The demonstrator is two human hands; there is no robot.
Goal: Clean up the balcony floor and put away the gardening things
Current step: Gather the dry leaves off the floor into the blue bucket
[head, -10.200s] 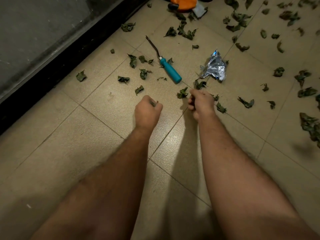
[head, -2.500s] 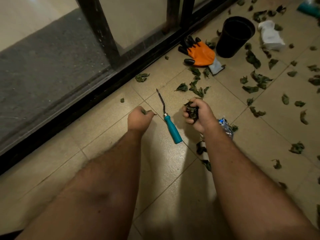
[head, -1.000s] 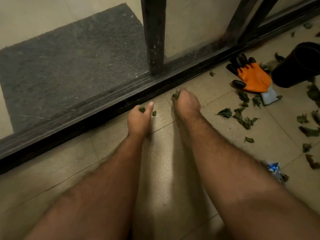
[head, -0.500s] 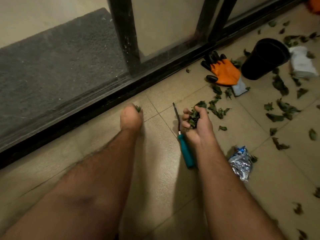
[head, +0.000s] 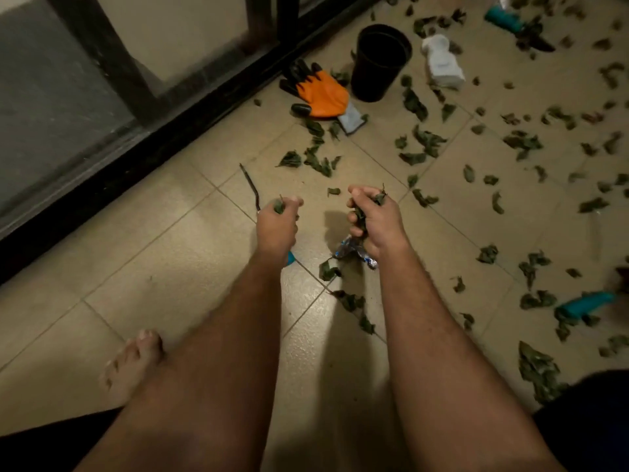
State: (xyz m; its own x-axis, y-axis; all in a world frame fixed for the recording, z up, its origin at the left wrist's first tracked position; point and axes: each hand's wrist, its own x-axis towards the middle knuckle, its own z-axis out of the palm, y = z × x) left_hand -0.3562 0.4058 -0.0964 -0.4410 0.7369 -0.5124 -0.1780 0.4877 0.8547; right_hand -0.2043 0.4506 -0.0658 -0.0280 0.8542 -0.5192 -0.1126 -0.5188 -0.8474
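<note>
The job looks early to midway. The left hand (head: 276, 222) has its fingers (head: 293, 201) curled round a small tuft of leaves (head: 279, 206), and the right hand (head: 376, 222) has its fingers curled tight on a fuller bunch; both fists hang above the floor (head: 163, 267). Near the door track and beneath the forearms the tiles show little litter, but beyond and to the right of the right fingers leaves lie thick across the floor. Nothing appears put away yet: a hooked tool (head: 250, 185) lies just left of the left fingers, its blue handle mostly hidden under that wrist; a foil wrapper (head: 347, 248) sits under the right wrist; ahead of the fingers lie an orange glove (head: 320, 92), a black pot (head: 377, 61) and a white bottle (head: 442, 63); 2 more teal handles (head: 585, 303) lie far right. I judge the handfuls still need dumping.
</note>
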